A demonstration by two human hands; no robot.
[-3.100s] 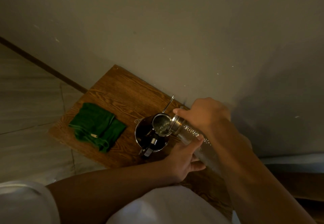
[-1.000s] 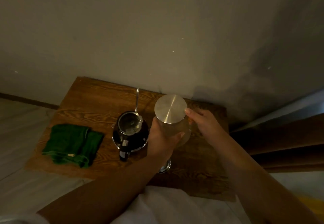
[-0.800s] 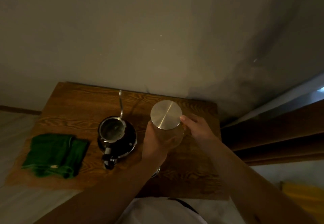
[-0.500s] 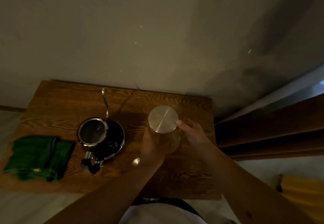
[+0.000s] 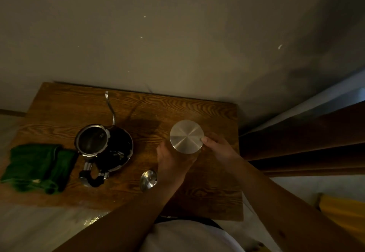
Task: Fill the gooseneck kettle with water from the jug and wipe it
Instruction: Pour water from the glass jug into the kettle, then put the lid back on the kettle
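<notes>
Dim wall, low wooden table (image 5: 197,109). Left hand (image 5: 173,159) wraps the glass jug (image 5: 186,136); right hand (image 5: 217,147) pinches its lid rim. Slippery, fragile: grip the body. Gooseneck kettle (image 5: 104,145) left of the hands, open.

Wooden table (image 5: 59,113): kettle (image 5: 102,147), cloth (image 5: 37,166), lid (image 5: 148,179).

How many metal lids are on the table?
2: one lid sits on the jug held between both hands; a small lid lies loose on the table, right of the kettle.
</notes>
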